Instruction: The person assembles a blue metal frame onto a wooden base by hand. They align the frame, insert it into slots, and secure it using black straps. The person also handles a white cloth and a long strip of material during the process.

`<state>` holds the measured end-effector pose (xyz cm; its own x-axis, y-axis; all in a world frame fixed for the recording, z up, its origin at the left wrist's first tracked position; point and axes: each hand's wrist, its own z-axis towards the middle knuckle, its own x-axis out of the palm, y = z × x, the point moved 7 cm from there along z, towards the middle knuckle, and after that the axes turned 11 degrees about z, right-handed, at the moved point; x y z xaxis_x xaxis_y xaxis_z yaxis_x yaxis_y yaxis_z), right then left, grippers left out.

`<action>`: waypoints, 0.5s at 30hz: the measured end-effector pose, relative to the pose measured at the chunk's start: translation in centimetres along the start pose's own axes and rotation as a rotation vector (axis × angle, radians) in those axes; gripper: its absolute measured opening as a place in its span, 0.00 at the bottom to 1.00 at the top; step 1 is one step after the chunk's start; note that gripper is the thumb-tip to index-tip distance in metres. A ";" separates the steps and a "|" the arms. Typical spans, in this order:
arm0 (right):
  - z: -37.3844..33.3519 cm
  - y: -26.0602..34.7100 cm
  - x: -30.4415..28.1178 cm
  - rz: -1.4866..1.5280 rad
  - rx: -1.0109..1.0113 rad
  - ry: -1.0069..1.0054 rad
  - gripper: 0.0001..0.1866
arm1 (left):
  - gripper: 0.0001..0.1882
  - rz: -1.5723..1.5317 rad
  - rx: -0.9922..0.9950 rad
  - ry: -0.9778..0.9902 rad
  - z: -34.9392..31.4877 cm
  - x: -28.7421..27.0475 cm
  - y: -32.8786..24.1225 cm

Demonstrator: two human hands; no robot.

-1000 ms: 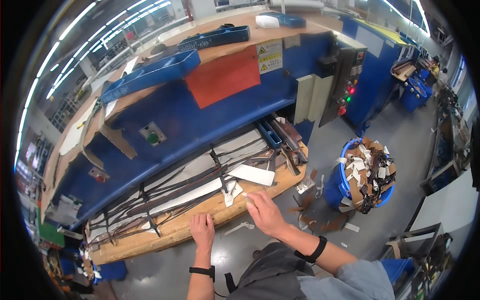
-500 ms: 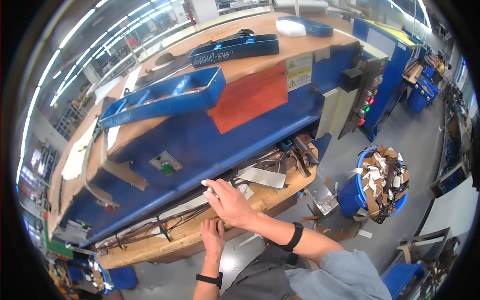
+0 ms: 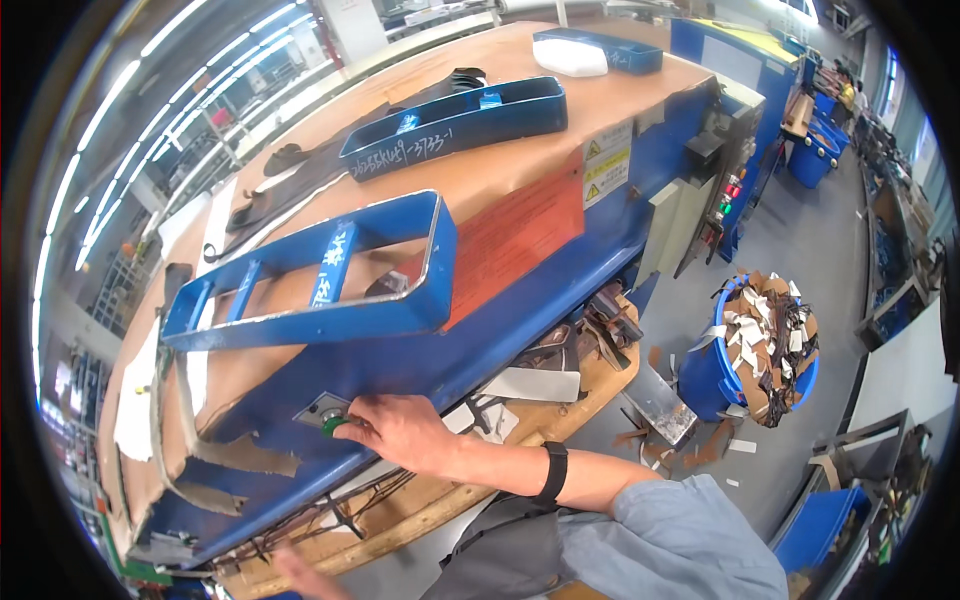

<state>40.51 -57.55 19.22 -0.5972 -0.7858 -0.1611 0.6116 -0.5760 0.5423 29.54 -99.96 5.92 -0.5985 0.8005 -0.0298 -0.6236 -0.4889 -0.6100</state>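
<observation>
My right hand (image 3: 402, 434) is at a green push button (image 3: 332, 424) on a small metal plate on the blue machine front. Its fingers are curled together, with thumb and fingertips against the button. Low at the front, my left hand (image 3: 306, 577) is smeared by motion near the wooden ledge (image 3: 390, 525); its fingers cannot be made out. Above the button, a blue divided metal frame (image 3: 318, 318) lies tilted at the edge of the brown tabletop (image 3: 480, 188). A second blue frame (image 3: 460, 125) is behind it.
White and dark strips (image 3: 530, 384) lie along the ledge beneath the machine. A blue bin (image 3: 705, 385) full of scraps stands on the right, with offcuts on the floor beside it. Further blue frames (image 3: 630, 55) and a white block (image 3: 570, 57) sit at the back.
My right hand has gone from above the ledge to the green button, up and left. My left hand has left the ledge edge and moved down and left. The view has shifted.
</observation>
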 end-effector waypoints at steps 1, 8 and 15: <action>-0.4 -0.9 -1.0 -0.040 -0.009 -0.023 0.19 | 0.27 0.718 -0.001 0.201 2.9 -1.6 -1.5; 0.5 0.0 -0.4 -0.018 -0.053 -0.043 0.19 | 0.22 0.529 -0.081 0.011 17.6 -1.8 -2.8; 0.9 -0.6 -0.1 -0.101 -0.039 -0.022 0.20 | 0.22 0.493 -0.059 0.048 16.0 0.9 -3.5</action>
<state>39.71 -56.92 19.64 -0.6678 -0.7184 -0.1950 0.5673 -0.6608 0.4915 23.13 -103.10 20.65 -0.7902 0.4946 -0.3619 -0.2415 -0.7940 -0.5579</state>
